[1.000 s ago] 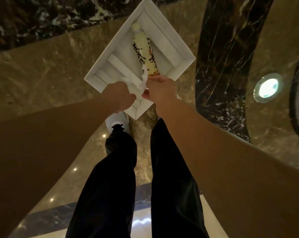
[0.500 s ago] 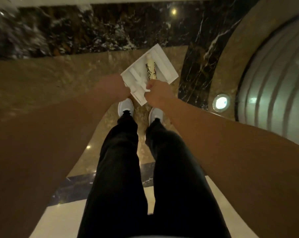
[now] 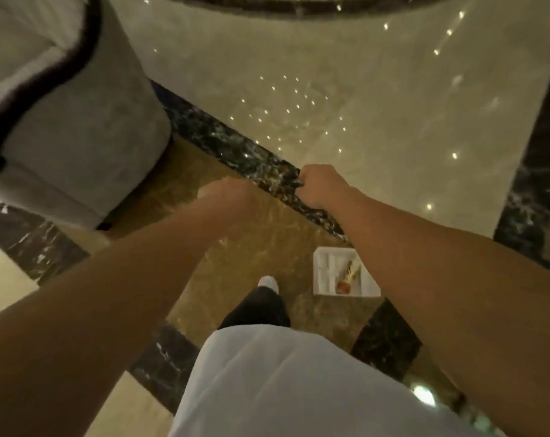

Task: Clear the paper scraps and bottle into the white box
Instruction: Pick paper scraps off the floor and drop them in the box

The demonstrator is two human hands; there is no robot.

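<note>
The white box [image 3: 366, 287] lies on the brown marble floor at the lower right, partly behind my right forearm. The bottle [image 3: 349, 274], with a pale label and a reddish end, lies inside it among the white dividers. Paper scraps do not stand out against the white inside. My right hand [image 3: 322, 187] is held out in the air well above and beyond the box, curled into a fist with nothing showing in it. My left hand [image 3: 232, 193] hovers to its left, blurred and seen from behind, with a pale patch at its left edge.
A grey upholstered armchair [image 3: 78, 121] with dark piping fills the upper left. A dark marble strip [image 3: 251, 159] crosses the floor under my hands. My dark trouser leg and white shoe [image 3: 269, 282] stand just left of the box. A round floor light [image 3: 423, 395] glows at the lower right.
I have risen and turned away, so the box has gone from right under my hands to the floor at the lower right. Both hands have lifted off it and moved apart.
</note>
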